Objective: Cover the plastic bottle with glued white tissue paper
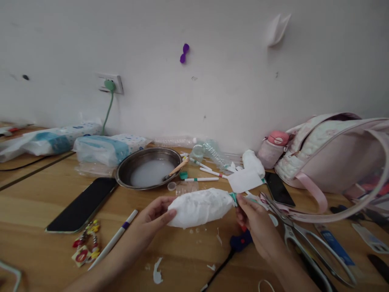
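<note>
A white, paper-covered bottle-like form (200,207) lies level between my hands, just above the table. Its surface looks wrinkled, and a bit of green shows at the narrow right end. My left hand (156,217) grips the rounded left end, thumb in front. At the other end, the fingers of my right hand (251,215) pinch the green neck. Behind it stands a metal bowl (121,178) of cloudy whitish liquid, with a wooden-handled brush (179,167) resting on its rim. White paper scraps (157,271) lie on the table in front.
Large scissors (299,231) and a dark-blue corded tool (240,242) lie near my right arm. A tablet (83,205), a white pen (114,239) and a beaded charm (88,243) are at left. Markers (202,179), a phone (278,188) and a pink bag (331,158) sit farther back.
</note>
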The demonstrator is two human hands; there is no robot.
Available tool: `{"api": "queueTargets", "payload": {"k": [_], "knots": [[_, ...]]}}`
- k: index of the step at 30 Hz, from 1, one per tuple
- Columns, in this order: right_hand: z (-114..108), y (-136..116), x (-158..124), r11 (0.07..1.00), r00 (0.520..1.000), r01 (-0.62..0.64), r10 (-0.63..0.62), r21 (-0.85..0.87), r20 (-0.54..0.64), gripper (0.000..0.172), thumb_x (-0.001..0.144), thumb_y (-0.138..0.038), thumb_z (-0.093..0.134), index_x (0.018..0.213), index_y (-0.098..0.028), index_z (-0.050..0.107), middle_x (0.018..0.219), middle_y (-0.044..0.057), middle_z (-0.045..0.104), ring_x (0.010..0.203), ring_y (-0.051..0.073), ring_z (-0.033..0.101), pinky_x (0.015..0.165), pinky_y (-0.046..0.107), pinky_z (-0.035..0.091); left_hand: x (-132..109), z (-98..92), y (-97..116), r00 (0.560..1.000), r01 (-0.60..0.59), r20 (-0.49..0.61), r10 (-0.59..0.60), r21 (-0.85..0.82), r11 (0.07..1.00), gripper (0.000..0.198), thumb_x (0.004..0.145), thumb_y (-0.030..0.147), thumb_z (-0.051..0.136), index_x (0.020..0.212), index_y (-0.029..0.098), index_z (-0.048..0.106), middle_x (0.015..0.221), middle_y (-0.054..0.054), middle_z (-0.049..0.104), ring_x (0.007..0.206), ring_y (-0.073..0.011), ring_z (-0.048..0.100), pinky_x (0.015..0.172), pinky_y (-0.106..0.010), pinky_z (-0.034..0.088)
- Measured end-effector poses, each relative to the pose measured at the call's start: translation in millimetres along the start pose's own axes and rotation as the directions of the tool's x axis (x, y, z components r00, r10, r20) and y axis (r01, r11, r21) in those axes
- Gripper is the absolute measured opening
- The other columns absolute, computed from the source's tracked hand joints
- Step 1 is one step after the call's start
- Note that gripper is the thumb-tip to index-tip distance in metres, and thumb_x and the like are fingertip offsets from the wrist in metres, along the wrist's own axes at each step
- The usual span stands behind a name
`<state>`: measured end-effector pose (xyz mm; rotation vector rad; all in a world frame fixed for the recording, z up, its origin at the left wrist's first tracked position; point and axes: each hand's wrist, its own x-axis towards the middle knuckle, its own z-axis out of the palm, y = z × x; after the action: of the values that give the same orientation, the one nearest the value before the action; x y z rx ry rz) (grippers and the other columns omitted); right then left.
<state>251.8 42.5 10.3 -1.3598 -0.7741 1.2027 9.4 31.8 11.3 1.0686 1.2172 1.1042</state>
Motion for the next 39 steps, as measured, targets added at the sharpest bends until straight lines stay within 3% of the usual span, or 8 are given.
{"api": "queueTargets", "payload": {"k": [5, 10, 16, 19, 22, 28, 33, 39], "knots": [[-1.4, -0.1, 1.8, 0.999, 0.999, 0.048, -0.049, -0.023, -0.015, 0.052, 0.051, -0.063, 0.074, 0.05, -0.017, 0.051, 0.044, -0.006, 0.046, 0.041, 0.006, 0.037, 0.04, 0.02, 0.026, 1.3, -1.8, -7.2, 0.993, 0.01, 0.119, 0.007, -0.143, 0.99, 0.031, 0.067, 0.048, 0.067, 0.084, 0.022, 0.069, 0.079, -0.002, 0.072, 0.076, -0.0204, 0.063, 0.069, -0.029, 0.048], [-1.9, 1.1, 1.0, 0.999, 0.999, 0.043, -0.044, -0.02, -0.029, 0.05, 0.053, -0.061, 0.074, 0.053, -0.017, 0.052, 0.043, -0.007, 0.045, 0.04, 0.006, 0.036, 0.038, 0.02, 0.025, -8.3, 5.0, 4.2, 0.993, 0.029, 0.117, -0.018, -0.092, 0.995, 0.029, 0.051, 0.034, 0.08, 0.073, 0.022, 0.064, 0.069, 0.003, 0.066, 0.068, -0.0153, 0.058, 0.062, -0.024, 0.044], [-2.6, 1.7, 3.2, 0.999, 0.999, 0.014, -0.013, 0.047, -0.038, 0.047, 0.053, -0.056, 0.077, 0.052, -0.016, 0.052, 0.044, -0.006, 0.046, 0.04, 0.006, 0.037, 0.038, 0.019, 0.026, -10.6, 3.4, -0.2, 0.988, 0.05, 0.153, -0.03, -0.131, 0.99, 0.027, 0.068, 0.045, 0.07, 0.084, 0.023, 0.067, 0.08, 0.001, 0.069, 0.075, -0.0169, 0.06, 0.071, -0.027, 0.045], [-5.8, -0.4, 6.0, 0.992, 0.998, -0.024, 0.031, 0.12, -0.052, 0.046, 0.047, -0.052, 0.081, 0.053, -0.016, 0.052, 0.045, -0.006, 0.047, 0.04, 0.006, 0.037, 0.037, 0.018, 0.028, -7.9, -4.9, -7.8, 0.954, -0.073, 0.272, 0.126, -0.197, 0.978, 0.037, 0.077, 0.053, 0.057, 0.099, 0.026, 0.067, 0.09, -0.004, 0.071, 0.083, -0.0207, 0.062, 0.073, -0.03, 0.048], [-8.9, -1.8, 7.4, 0.979, 0.995, -0.069, 0.081, 0.189, -0.057, 0.045, 0.043, -0.047, 0.084, 0.056, -0.017, 0.053, 0.046, -0.006, 0.049, 0.041, 0.005, 0.038, 0.037, 0.017, 0.03, -10.5, -12.3, -7.1, 0.924, -0.258, 0.284, 0.256, -0.031, 0.966, 0.03, 0.079, 0.037, 0.063, 0.109, 0.034, 0.064, 0.099, -0.002, 0.07, 0.089, -0.0196, 0.062, 0.079, -0.028, 0.048], [-2.5, 0.1, 3.7, 0.974, 0.993, -0.102, 0.111, 0.201, -0.035, 0.045, 0.042, -0.047, 0.084, 0.054, -0.016, 0.053, 0.045, -0.006, 0.047, 0.039, 0.005, 0.037, 0.035, 0.016, 0.028, -18.5, -10.0, -1.9, 0.832, -0.551, 0.238, 0.501, 0.242, 0.799, 0.015, 0.072, 0.019, 0.07, 0.08, 0.032, 0.071, 0.083, 0.0, 0.069, 0.077, -0.0182, 0.062, 0.073, -0.025, 0.048], [4.9, 0.0, -1.8, 0.985, 0.996, -0.075, 0.082, 0.154, -0.043, 0.049, 0.041, -0.052, 0.083, 0.05, -0.015, 0.054, 0.043, -0.006, 0.047, 0.038, 0.005, 0.038, 0.034, 0.016, 0.027, -14.0, 2.3, -14.5, 0.951, -0.301, 0.031, 0.309, -0.148, 0.942, 0.026, 0.059, 0.041, 0.08, 0.068, 0.025, 0.062, 0.067, 0.005, 0.056, 0.059, -0.012, 0.05, 0.053, -0.019, 0.042], [-0.9, -1.1, 0.7, 0.987, 0.998, -0.005, 0.015, 0.159, -0.062, 0.046, 0.046, -0.053, 0.081, 0.052, -0.016, 0.054, 0.045, -0.006, 0.047, 0.04, 0.006, 0.037, 0.037, 0.017, 0.029, -8.1, 5.9, -14.8, 0.983, -0.115, 0.09, 0.159, -0.371, 0.921, 0.027, 0.064, 0.045, 0.075, 0.072, 0.022, 0.064, 0.078, 0.001, 0.061, 0.074, -0.0154, 0.055, 0.067, -0.024, 0.044]]}}
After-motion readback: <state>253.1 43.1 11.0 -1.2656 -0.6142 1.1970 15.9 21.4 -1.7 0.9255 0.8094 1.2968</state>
